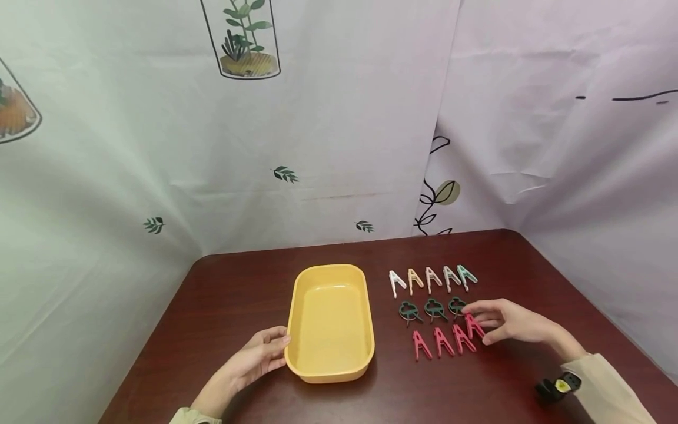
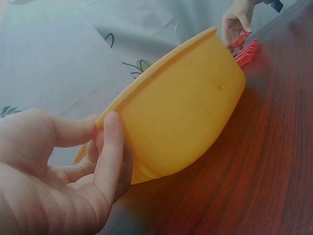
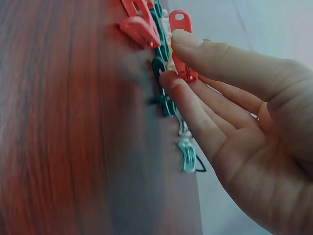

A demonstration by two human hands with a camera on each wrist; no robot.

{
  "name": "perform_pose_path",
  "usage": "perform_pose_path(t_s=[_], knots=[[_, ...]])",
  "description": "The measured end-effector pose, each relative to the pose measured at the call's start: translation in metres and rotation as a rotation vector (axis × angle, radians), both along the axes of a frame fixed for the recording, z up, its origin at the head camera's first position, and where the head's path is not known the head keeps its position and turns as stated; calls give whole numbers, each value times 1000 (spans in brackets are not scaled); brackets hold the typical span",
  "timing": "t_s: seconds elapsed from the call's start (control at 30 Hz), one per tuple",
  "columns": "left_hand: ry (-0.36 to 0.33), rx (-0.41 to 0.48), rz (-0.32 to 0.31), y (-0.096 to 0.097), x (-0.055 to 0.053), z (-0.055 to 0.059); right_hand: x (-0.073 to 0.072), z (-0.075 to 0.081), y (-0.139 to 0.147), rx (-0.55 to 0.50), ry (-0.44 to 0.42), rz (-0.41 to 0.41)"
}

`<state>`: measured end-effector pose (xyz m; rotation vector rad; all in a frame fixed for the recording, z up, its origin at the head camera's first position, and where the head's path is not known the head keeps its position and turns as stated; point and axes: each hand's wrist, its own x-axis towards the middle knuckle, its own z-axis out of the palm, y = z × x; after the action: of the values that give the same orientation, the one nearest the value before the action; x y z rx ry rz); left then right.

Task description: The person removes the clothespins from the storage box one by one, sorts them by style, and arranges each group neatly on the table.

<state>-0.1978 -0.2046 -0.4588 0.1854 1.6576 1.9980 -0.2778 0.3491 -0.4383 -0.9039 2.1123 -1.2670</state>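
Note:
My left hand (image 1: pixel 253 358) pinches the left rim of a yellow plastic basin (image 1: pixel 306 277), thumb on top and fingers against the outer wall, as the left wrist view shows. My right hand (image 1: pixel 512 323) holds a red clothespin (image 1: pixel 474 325) between thumb and fingertips. In the right wrist view this clothespin (image 3: pixel 181 22) stands on end near the thumb tip. Three more red clothespins (image 1: pixel 442 341) lie in a row just left of the right hand. Behind them are three dark green round clips (image 1: pixel 434 308), the rightmost close to the fingertips.
A back row of several pale clothespins (image 1: pixel 432 280), white through yellow and pink to mint, lies right of the basin. The dark red-brown table (image 1: pixel 238 294) ends at a printed cloth wall (image 1: pixel 318 147) behind and at both sides. A black band (image 1: pixel 558 386) circles the right wrist.

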Motion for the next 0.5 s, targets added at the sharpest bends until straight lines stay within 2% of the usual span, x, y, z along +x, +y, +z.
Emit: perform_pose_path(t_s=[0.23,0.5], knots=[[8,14,-4,1,1,0,2,-2,10,25,28,-3],[-6,7,5,1,1,1,5,-5,14,23,14,-7]])
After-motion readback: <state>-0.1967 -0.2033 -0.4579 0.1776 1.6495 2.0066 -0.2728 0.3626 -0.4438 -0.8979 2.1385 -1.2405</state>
